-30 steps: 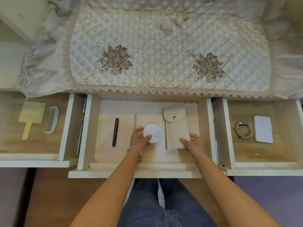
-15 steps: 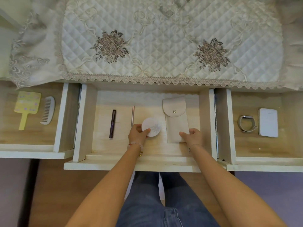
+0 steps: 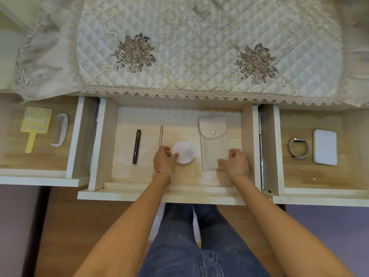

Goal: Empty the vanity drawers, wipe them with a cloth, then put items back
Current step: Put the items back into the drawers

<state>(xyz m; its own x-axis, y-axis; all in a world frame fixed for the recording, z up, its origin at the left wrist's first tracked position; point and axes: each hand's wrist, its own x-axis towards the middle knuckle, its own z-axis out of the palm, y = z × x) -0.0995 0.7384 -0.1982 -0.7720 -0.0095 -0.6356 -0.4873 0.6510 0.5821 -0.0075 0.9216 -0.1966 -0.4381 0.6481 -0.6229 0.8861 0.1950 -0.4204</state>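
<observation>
Three drawers stand pulled out below the desk (image 3: 9, 62) front, seen from above. Mid drawer (image 3: 101, 148) sticks out furthest toward the person, w/ its front lip over the jeans (image 3: 179, 246).

L hand (image 3: 164, 161): grip clamped on the left rim of a round white compact (image 3: 184, 154), fingers curled over its top-left edge, thumb at the near side. Compact lies flat on the drawer floor, approx. centre. R hand (image 3: 234, 162): grip pinches the lower right corner of a beige snap pouch (image 3: 213, 140), thumb on top, fingers at its right edge. Pouch lies flat, flap toward the back, just right of the compact w/ a thin gap between.

Left of the compact is a thin pink stick (image 3: 161, 135), near end hidden behind the L hand. Further left is a dark pen (image 3: 136, 146). Both run front-to-back. Bare wood shows between pen & left wall. A narrower strip shows between pouch & right wall, plus a band along the front lip under both wrists.

Left drawer (image 3: 74, 136): yellow hand mirror (image 3: 36, 124) & grey comb (image 3: 60, 129), near but apart, wood bare toward the right wall. Right drawer (image 3: 276, 146): grey watch band (image 3: 298, 147) beside a white rounded case (image 3: 324, 146), apart.

Quilted embroidered cloth (image 3: 199, 47) covers the desk. Its lace edge runs along the front, above the drawers' back ends.
</observation>
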